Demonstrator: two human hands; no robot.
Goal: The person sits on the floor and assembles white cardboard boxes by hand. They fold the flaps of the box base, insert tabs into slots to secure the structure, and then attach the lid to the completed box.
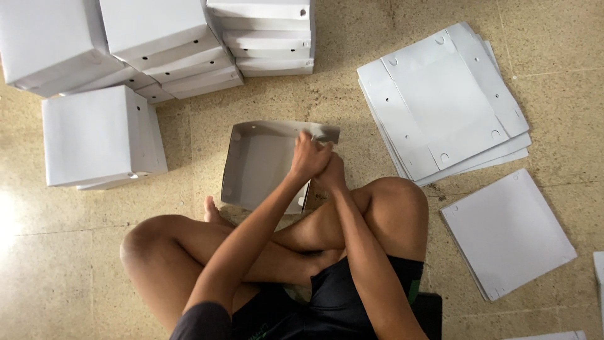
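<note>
A half-folded white cardboard box (258, 164) lies open on the floor in front of my crossed legs, its walls partly raised. My left hand (308, 156) is closed on the folded flap at the box's far right corner. My right hand (331, 175) sits just below and against the left one, gripping the box's right wall at the same corner. Its fingers are mostly hidden behind the left hand.
A pile of flat die-cut white sheets (440, 94) lies to the right, with a smaller square pile (506, 233) nearer me. Finished white boxes stand at the far left (94, 135) and in stacks along the top (163, 38) (267, 38). The floor is beige tile.
</note>
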